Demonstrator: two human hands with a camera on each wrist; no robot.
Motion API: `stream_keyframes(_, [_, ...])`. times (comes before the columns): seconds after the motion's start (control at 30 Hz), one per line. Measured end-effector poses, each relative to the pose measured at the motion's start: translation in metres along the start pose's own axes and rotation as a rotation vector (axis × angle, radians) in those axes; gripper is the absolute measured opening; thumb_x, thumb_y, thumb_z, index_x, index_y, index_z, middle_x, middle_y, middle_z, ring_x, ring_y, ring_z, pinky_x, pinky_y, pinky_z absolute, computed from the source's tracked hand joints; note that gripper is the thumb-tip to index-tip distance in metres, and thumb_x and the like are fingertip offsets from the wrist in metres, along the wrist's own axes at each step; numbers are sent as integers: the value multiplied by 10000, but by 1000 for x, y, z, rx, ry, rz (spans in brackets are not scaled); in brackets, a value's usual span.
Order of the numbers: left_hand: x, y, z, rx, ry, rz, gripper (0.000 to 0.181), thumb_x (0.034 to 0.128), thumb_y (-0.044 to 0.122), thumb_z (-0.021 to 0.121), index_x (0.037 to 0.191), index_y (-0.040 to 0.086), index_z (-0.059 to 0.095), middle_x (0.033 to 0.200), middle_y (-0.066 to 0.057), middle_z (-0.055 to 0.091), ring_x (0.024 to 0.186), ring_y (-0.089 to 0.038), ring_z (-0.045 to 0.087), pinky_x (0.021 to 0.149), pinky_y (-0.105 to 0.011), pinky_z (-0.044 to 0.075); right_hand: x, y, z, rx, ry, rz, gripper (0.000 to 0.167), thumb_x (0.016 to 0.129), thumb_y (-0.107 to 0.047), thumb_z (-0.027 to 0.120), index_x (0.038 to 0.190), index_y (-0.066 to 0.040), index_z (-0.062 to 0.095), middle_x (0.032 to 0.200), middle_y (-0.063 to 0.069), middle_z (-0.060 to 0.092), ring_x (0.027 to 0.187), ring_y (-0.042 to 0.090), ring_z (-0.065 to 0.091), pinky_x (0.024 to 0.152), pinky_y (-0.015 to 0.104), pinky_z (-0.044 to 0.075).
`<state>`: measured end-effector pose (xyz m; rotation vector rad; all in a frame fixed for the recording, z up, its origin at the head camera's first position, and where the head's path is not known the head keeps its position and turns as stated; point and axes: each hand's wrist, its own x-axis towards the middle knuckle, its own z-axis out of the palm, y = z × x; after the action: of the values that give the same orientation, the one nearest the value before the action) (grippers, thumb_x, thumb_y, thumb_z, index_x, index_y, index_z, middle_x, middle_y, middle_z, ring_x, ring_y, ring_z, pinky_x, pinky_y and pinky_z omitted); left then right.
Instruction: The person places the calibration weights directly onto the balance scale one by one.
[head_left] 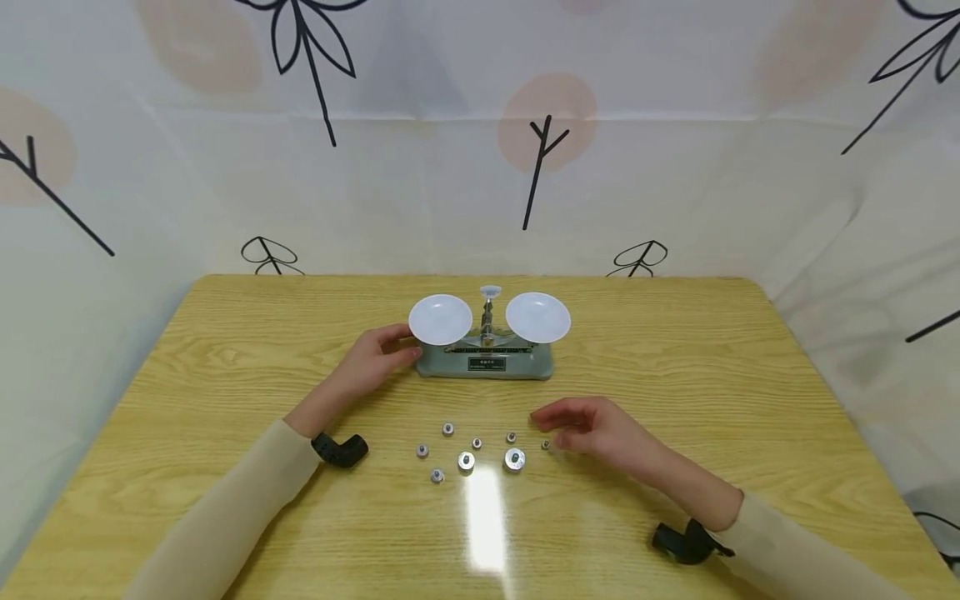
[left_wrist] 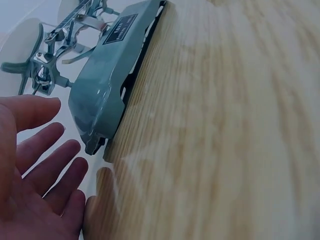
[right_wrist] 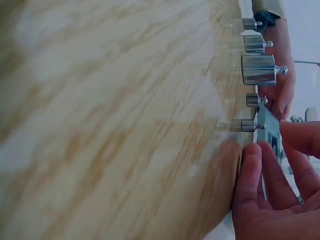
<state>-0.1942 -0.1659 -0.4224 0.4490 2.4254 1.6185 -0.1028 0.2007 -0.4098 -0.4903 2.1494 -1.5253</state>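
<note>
A balance scale (head_left: pixel 483 363) with a grey-green base and two white pans stands toward the back of the table. My left hand (head_left: pixel 372 360) is beside its left end, under the edge of the left pan (head_left: pixel 441 320). In the left wrist view, those fingers (left_wrist: pixel 52 172) are spread, relaxed and hold nothing. Several metal weights lie in front of the scale, the largest (head_left: pixel 514 460) toward the right of the group. My right hand (head_left: pixel 592 429) hovers by a small knobbed weight (head_left: pixel 545 445). Its fingers (right_wrist: pixel 272 175) are loosely bent, with nothing between them and the thumb.
The wooden table (head_left: pixel 675 350) reflects a bright streak near the front. A patterned cloth (head_left: pixel 420 192) hangs behind it and at both sides. Black devices are strapped to the left wrist (head_left: pixel 341 451) and right wrist (head_left: pixel 686 543). A dark cable (head_left: pixel 936 521) shows at the right edge.
</note>
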Motion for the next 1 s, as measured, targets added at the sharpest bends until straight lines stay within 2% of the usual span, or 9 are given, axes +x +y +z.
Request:
stream_keyframes(0.13, [3, -6, 0, -35, 4, 14, 424, 923, 121, 708, 1310, -24, 609, 1310, -176, 616, 1261, -325, 532, 1081, -481, 384, 1, 1, 0, -19, -9, -13, 345, 883, 20, 686, 1226, 30, 660, 1214, 165, 672, 1098, 291, 630, 855, 258, 536])
stream_keyframes(0.4, [3, -10, -1, 9, -13, 39, 492, 859, 86, 767, 1320, 7, 614, 1341, -140, 603, 1326, -285, 469, 1141, -469, 301, 3, 3, 1, -100, -21, -37, 317, 869, -2, 711, 1185, 3, 689, 1102, 95, 702, 986, 209, 636, 833, 251, 528])
stream_keyframes(0.67, [2, -9, 1, 45, -29, 81, 545, 832, 62, 792, 1342, 25, 604, 1345, -129, 603, 1330, -285, 470, 1132, -475, 318, 4, 0, 2, -144, -7, -50, 275, 847, -41, 767, 1118, -18, 724, 1011, 61, 699, 862, 122, 613, 755, 241, 527])
stream_keyframes(1.0, [2, -8, 4, 70, -21, 78, 566, 823, 65, 801, 1347, 7, 596, 1352, -152, 595, 1325, -313, 474, 1120, -494, 333, 4, -1, 4, -228, 9, -51, 151, 843, -73, 783, 992, -94, 764, 930, 12, 694, 759, 100, 579, 663, 231, 488])
